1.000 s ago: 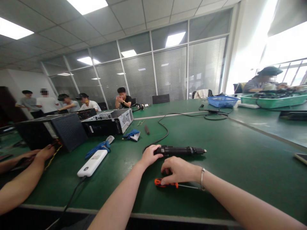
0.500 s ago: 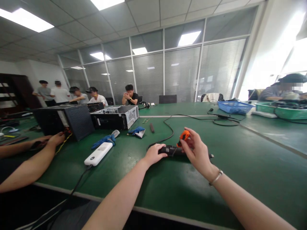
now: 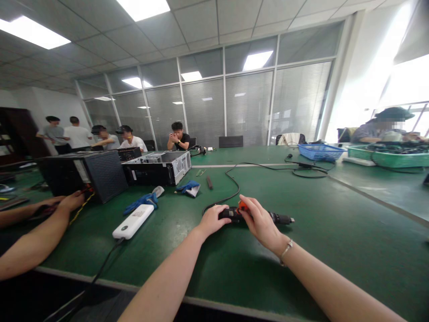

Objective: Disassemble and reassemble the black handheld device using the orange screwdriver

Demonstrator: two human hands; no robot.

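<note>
A black electric screwdriver (image 3: 281, 218) lies on the green table, its metal tip pointing right and a cord leaving its left end. My left hand (image 3: 214, 220) is closed round its rear part, holding it against the table. Between the thumb and fingers of my right hand (image 3: 260, 220) is a small orange-and-black piece (image 3: 242, 206). That piece is down at the middle of the screwdriver's body, seemingly against it, though my fingers cover much of it and I cannot tell what kind it is.
Left of me are a white power bank-like box (image 3: 134, 221) on a cable, blue gloves (image 3: 142, 202) and a co-worker's hands (image 3: 72, 201) at a black computer case (image 3: 107, 174). An opened case (image 3: 152, 172) stands behind. Blue (image 3: 320, 153) and green baskets (image 3: 385, 157) sit far right.
My right hand has come down and left, bringing the orange-and-black piece from above the screwdriver to its body. My left hand keeps its hold. The view has shifted slightly.
</note>
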